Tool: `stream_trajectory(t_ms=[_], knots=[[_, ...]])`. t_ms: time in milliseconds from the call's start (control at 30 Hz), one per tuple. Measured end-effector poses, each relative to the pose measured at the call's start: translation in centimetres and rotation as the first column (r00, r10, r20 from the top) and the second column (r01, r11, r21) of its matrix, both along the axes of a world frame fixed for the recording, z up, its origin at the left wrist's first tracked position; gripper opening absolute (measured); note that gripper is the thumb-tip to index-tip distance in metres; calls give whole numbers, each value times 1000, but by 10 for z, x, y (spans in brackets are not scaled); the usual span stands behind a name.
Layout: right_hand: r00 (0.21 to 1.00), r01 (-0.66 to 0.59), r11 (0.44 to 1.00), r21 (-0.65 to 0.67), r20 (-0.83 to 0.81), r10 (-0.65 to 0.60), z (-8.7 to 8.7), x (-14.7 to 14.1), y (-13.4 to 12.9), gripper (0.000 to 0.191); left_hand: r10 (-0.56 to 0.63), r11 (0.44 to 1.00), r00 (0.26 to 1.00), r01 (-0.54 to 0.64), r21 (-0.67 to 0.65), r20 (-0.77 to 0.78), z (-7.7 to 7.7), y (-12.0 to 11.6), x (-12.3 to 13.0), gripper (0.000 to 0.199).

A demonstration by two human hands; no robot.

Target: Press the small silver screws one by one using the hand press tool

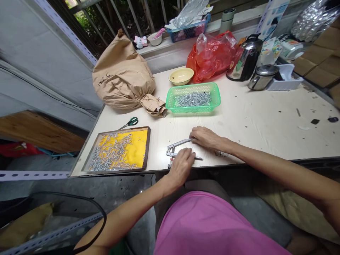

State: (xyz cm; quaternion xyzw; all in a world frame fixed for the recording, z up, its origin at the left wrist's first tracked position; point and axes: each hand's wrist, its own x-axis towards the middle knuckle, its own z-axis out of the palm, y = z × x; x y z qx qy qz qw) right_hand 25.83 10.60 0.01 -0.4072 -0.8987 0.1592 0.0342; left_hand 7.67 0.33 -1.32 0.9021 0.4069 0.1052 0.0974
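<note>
A metal plier-like hand tool (181, 142) with two long handles and a spring at its left end lies near the table's front edge. My right hand (205, 137) is closed around the end of its upper handle. Fingers bent, my left hand (181, 164) grips over the lower handle, close to the spring end; its fingertips are partly hidden. Left of the tool, a shallow tray (147, 148) with a yellow bottom holds many small metal pins (114, 152). Similar pins (193, 99) lie in a green plastic basket (170, 108) behind the tool.
Scissors (132, 122) lie behind the tray. A brown paper sack (124, 78), yellow bowl (181, 75), red plastic bag (209, 56), steel kettle (245, 58) and lidded steel cup (262, 77) stand along the back. A small object (221, 153) sits beside my right forearm.
</note>
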Motion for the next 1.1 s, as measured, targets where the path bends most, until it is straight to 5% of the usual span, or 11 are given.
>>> stream_trajectory(t_ms=[267, 367, 467, 567, 633, 700, 767, 867, 967, 1100], knots=[[996, 17, 989, 145, 80, -29, 5, -15, 9, 17, 50, 992, 987, -31, -120, 151, -2, -15, 9, 31], [985, -172, 970, 173, 48, 167, 11, -46, -9, 16, 39, 993, 980, -17, -115, 193, -1, -20, 6, 36], [890, -452, 872, 187, 26, 455, 12, -81, -28, 11, -60, 996, 971, 75, -55, 232, 7, -38, -3, 33], [815, -572, 797, 193, 22, 579, 7, -102, -39, 13, -148, 988, 951, 130, 80, 273, 21, -55, -29, 21], [793, -589, 782, 204, -40, 608, 0, -106, -43, 11, -20, 987, 953, -30, 160, 302, 31, -53, -59, 17], [773, -581, 790, 197, -171, 611, -7, -105, -45, 11, 266, 924, 908, -336, 181, 324, 38, -39, -99, 17], [750, -512, 843, 165, -393, 532, -9, -104, -46, 15, 536, 788, 787, -596, 153, 305, 40, -15, -142, 18], [663, -257, 957, 133, -697, 274, 5, -100, -38, 16, 704, 678, 696, -718, 159, 143, 34, 21, -197, 20], [624, 114, 968, 222, -774, 104, 34, -90, -7, 13, 697, 715, 709, -680, 160, -104, 24, 44, -226, 25], [716, 417, 813, 406, -698, -19, 72, -64, 54, 22, 590, 804, 747, -577, 142, -307, 18, 60, -236, 24]])
